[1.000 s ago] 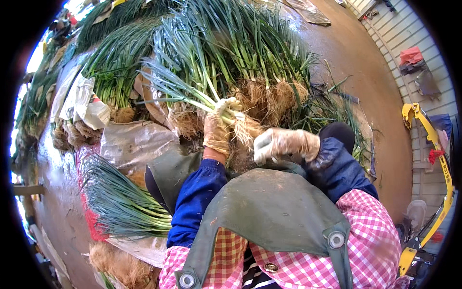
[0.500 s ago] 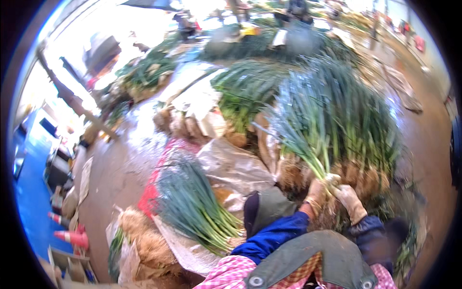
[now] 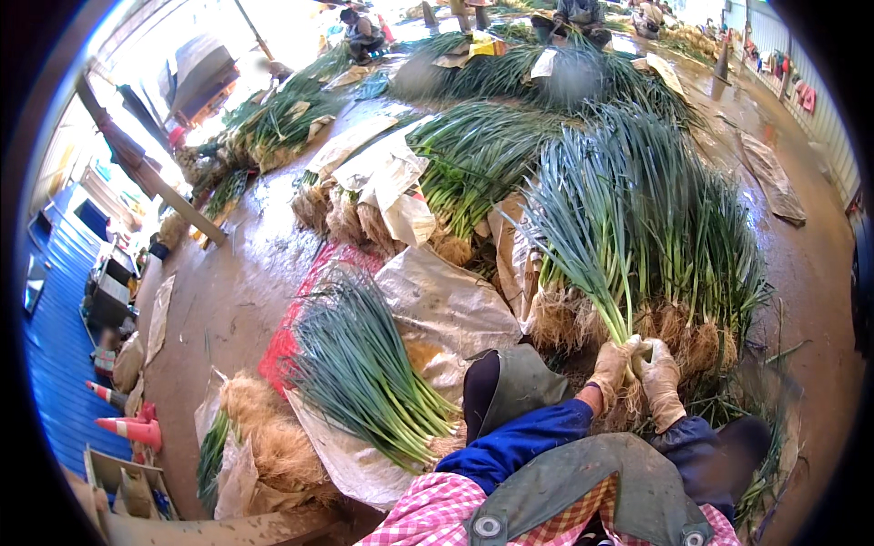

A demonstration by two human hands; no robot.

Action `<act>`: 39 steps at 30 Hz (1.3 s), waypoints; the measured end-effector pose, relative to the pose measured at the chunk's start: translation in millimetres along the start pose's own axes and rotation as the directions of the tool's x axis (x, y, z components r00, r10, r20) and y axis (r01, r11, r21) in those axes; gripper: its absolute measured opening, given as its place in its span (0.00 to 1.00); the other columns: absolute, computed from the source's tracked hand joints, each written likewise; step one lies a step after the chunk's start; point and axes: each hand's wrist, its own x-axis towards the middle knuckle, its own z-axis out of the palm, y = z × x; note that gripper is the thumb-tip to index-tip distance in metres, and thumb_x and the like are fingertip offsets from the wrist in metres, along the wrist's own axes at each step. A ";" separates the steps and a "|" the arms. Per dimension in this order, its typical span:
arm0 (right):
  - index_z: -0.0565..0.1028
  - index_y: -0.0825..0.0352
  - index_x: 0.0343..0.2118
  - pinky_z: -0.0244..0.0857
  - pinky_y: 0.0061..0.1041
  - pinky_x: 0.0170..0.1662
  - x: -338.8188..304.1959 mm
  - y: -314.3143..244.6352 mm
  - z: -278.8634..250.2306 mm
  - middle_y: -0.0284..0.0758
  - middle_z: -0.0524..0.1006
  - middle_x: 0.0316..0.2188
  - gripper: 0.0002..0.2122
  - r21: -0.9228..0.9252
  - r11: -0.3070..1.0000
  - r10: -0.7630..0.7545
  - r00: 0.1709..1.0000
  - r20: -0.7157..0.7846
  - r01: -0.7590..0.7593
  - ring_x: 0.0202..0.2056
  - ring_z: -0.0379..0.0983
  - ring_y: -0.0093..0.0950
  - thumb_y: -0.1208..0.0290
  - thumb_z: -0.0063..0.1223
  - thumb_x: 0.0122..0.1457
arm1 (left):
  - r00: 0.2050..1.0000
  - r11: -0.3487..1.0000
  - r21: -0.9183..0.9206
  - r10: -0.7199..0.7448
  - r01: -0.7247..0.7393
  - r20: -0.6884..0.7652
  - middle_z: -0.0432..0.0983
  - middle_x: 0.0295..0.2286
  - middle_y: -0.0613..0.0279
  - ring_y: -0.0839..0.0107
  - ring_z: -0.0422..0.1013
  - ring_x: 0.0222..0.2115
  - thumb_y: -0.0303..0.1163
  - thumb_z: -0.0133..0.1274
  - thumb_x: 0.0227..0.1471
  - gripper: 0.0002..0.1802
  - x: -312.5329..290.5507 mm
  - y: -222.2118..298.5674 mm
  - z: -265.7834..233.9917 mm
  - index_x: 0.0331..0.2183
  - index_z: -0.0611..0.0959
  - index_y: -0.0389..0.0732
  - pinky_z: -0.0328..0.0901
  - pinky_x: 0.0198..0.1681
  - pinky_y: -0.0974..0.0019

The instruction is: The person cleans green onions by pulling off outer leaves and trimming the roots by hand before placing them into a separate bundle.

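A small bunch of green onions [image 3: 607,289] stands in front of me, leaves leaning up and away to the left, shaggy roots hanging below my gloves. My left hand [image 3: 611,366], in a cream glove, is closed around the pale lower stalks. Right beside it, my gloved right hand [image 3: 659,380] has its fingers bent and pressed together at the same stalks, close to the left thumb; exactly what its fingertips pinch is hidden. Just behind rises a large upright stack of green onions [image 3: 683,227], with brown roots at its foot. To my left, another pile of green onions [image 3: 360,364] lies on sacking.
Pale sacking [image 3: 446,309] and red mesh [image 3: 305,314] cover the wet floor at left. A heap of cut roots [image 3: 269,432] sits near a traffic cone [image 3: 135,429]. More green onion rows [image 3: 482,150] lie ahead, with people crouching far back. Loose leaves [image 3: 769,473] litter the floor at right.
Both hands stay together at the stalk bases, with the right fingers now more bent and turned in toward the left hand. The bunch stands slightly more upright.
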 end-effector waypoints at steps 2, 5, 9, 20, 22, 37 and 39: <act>0.72 0.67 0.48 0.67 0.26 0.38 -3.9 -10.8 -9.6 0.37 0.76 0.36 0.18 0.063 0.972 -0.211 0.961 -0.180 0.226 0.35 0.73 0.27 0.74 0.58 0.52 | 1.000 0.999 0.039 -0.030 0.031 -0.008 0.76 0.21 0.63 0.72 0.70 0.17 0.37 0.55 0.53 0.13 0.7 2.3 -0.6 0.31 0.80 0.35 0.63 0.17 0.71; 0.72 0.67 0.48 0.67 0.26 0.38 -10.2 -36.8 -10.9 0.38 0.76 0.37 0.18 0.115 0.865 -0.416 0.826 -0.382 0.489 0.35 0.73 0.28 0.78 0.57 0.53 | 0.993 0.988 0.145 0.067 -0.053 -0.097 0.72 0.16 0.67 0.74 0.68 0.14 0.36 0.58 0.50 0.10 10.0 -15.3 -21.1 0.27 0.79 0.40 0.60 0.15 0.71; 0.78 0.63 0.34 0.67 0.30 0.36 -17.0 -38.7 -16.3 0.37 0.77 0.30 0.10 0.075 0.963 -0.258 0.966 -0.026 0.259 0.32 0.75 0.32 0.63 0.60 0.53 | 0.999 0.977 0.213 -0.008 0.018 -0.051 0.75 0.20 0.66 0.74 0.70 0.16 0.36 0.57 0.49 0.09 16.8 -19.2 -28.1 0.28 0.82 0.39 0.62 0.16 0.72; 0.77 0.58 0.43 0.66 0.30 0.37 0.6 22.0 3.7 0.34 0.79 0.30 0.21 0.052 0.992 -0.123 0.925 0.358 0.112 0.31 0.75 0.31 0.48 0.53 0.55 | 0.986 0.793 0.606 0.046 0.061 -0.159 0.76 0.19 0.61 0.70 0.68 0.11 0.37 0.58 0.48 0.13 9.6 -14.5 -22.3 0.32 0.83 0.37 0.62 0.15 0.66; 0.77 0.60 0.42 0.66 0.27 0.34 13.3 68.6 16.3 0.29 0.79 0.28 0.18 0.248 0.960 -0.207 0.925 0.319 0.130 0.29 0.74 0.26 0.53 0.57 0.55 | 0.988 0.630 0.777 0.120 0.002 -0.100 0.78 0.20 0.58 0.67 0.73 0.17 0.40 0.59 0.47 0.15 7.3 -9.8 1.5 0.31 0.84 0.38 0.66 0.22 0.62; 0.75 0.71 0.39 0.63 0.20 0.38 5.7 33.7 -3.6 0.33 0.77 0.33 0.14 0.314 0.949 -0.095 0.921 0.379 -0.031 0.34 0.69 0.19 0.64 0.54 0.57 | 0.975 0.658 0.750 0.202 -0.060 -0.098 0.78 0.21 0.59 0.69 0.75 0.22 0.40 0.59 0.46 0.13 6.5 -14.7 -6.5 0.29 0.85 0.40 0.67 0.26 0.65; 0.75 0.71 0.40 0.63 0.20 0.38 1.6 21.3 12.2 0.32 0.77 0.34 0.13 0.446 0.895 -0.199 0.869 0.454 -0.027 0.34 0.69 0.19 0.66 0.51 0.58 | 0.964 0.680 0.722 0.255 -0.129 -0.068 0.79 0.22 0.58 0.69 0.75 0.24 0.41 0.59 0.45 0.14 16.7 -36.7 -43.4 0.29 0.84 0.39 0.68 0.28 0.64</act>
